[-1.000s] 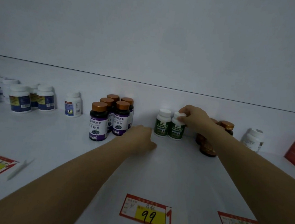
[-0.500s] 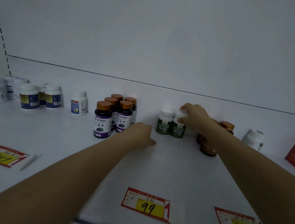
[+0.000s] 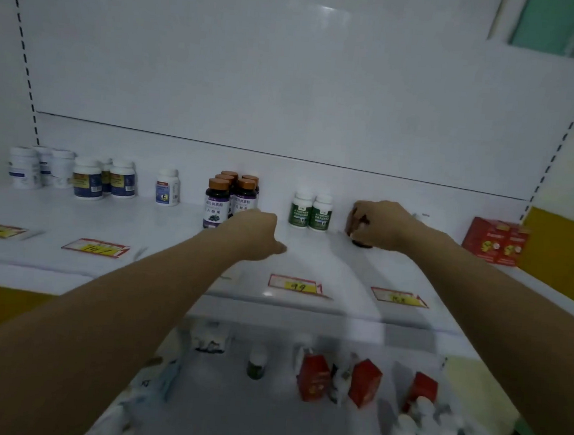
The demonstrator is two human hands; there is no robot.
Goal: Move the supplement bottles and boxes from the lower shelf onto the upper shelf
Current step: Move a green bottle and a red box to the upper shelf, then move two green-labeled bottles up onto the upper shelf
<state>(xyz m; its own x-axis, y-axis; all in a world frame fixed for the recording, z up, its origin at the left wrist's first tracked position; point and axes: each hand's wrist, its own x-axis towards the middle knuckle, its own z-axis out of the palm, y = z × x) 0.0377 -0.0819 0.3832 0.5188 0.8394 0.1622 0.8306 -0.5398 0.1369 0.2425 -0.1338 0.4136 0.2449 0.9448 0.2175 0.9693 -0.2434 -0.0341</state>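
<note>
The right hand [image 3: 381,224] has its fingers curled round the brown bottle [image 3: 362,243] on the upper shelf [image 3: 310,253], so a careless release could tip it into the 2 green-label bottles [image 3: 310,212] nearby, while the left hand [image 3: 253,235] hides its fingers.

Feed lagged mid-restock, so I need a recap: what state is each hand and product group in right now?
Right hand, gripping a dark brown bottle standing on the white upper shelf.
Left hand, fingers curled, resting on that shelf, nothing visible in it.
Two green-labelled white bottles, upright, capped, untouched.
Copper-capped purple-labelled bottles, upright, capped.
Red cardboard boxes on the lower shelf, standing, not yet moved.
</note>
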